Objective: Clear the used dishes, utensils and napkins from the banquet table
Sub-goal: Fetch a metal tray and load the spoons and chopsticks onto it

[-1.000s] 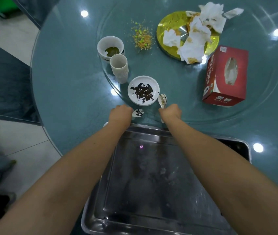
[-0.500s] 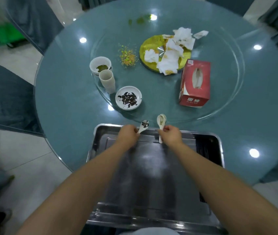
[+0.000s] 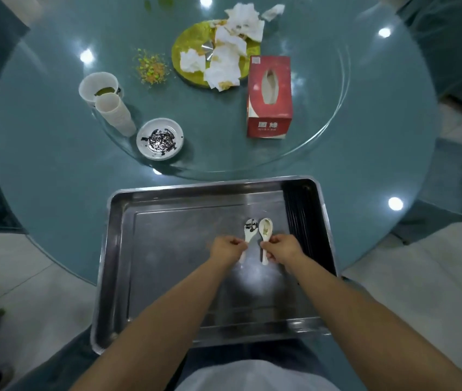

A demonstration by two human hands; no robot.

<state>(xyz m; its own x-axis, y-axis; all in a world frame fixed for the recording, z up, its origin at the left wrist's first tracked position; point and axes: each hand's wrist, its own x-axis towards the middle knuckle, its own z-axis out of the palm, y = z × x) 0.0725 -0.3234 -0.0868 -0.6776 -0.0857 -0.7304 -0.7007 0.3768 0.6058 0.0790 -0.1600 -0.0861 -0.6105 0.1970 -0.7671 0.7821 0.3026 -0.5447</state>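
Observation:
My left hand (image 3: 226, 249) pinches the handle of a white spoon (image 3: 250, 227) smeared with dark sauce. My right hand (image 3: 282, 247) pinches a second white spoon (image 3: 265, 227) with pale residue. Both spoons are over the right part of the steel tray (image 3: 117, 238); I cannot tell whether they touch its floor. On the glass turntable stand a small white dish (image 3: 159, 139) with dark scraps, a stack of cups (image 3: 115, 115), a bowl (image 3: 99, 87) with green sauce, and a gold plate (image 3: 188, 40) piled with crumpled napkins (image 3: 228, 55).
A red tissue box (image 3: 269, 97) stands on the turntable to the right of the gold plate. Orange and green crumbs (image 3: 151, 67) lie on the glass. Black chopsticks (image 3: 301, 218) lie along the tray's right side. Chairs ring the round table.
Both hands lifted the spoons off the table near the small dish and drew them back over the tray. The view has pulled back and now takes in the whole tray.

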